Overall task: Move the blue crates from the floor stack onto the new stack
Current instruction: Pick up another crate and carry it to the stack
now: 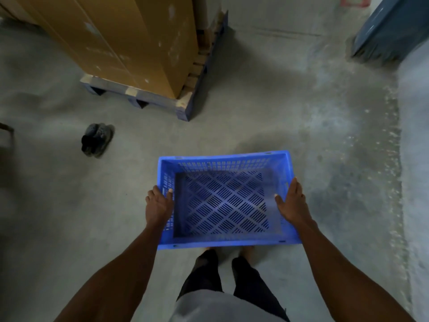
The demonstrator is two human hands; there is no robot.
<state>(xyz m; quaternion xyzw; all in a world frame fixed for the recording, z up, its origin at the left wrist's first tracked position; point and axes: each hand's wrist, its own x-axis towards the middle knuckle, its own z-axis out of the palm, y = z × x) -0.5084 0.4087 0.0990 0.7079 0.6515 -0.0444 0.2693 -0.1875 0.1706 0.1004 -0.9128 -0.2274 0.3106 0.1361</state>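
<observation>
A blue crate (226, 201) is gripped at its two short ends. The left hand (159, 206) is closed over the left rim, thumb hooked inside the wall and fingers wrapped outside. The right hand (293, 204) is pressed flat against the right rim, thumb laid inside and fingers stretched along the outer edge. The crate is held in front of the body, above the concrete floor (267, 108), with its open top turned up toward the camera. Its long axis is set left to right, across the line of sight, and the far wall is tipped slightly away. The base is pierced with slots in a diamond pattern, and rows of slots are cut through the walls. No brand, label or readable writing can be made out on the crate.

Below the near rim, dark trouser legs (246, 280) and bare toes are seen. Farther off to the left, a dark shoe (97, 139) lies on the floor. Beyond it, tall brown cardboard boxes (120, 40) are stood on a blue pallet (162, 102); faint pale marks on them cannot be read. A dark blue object (392, 29) is seen at the upper right corner.
</observation>
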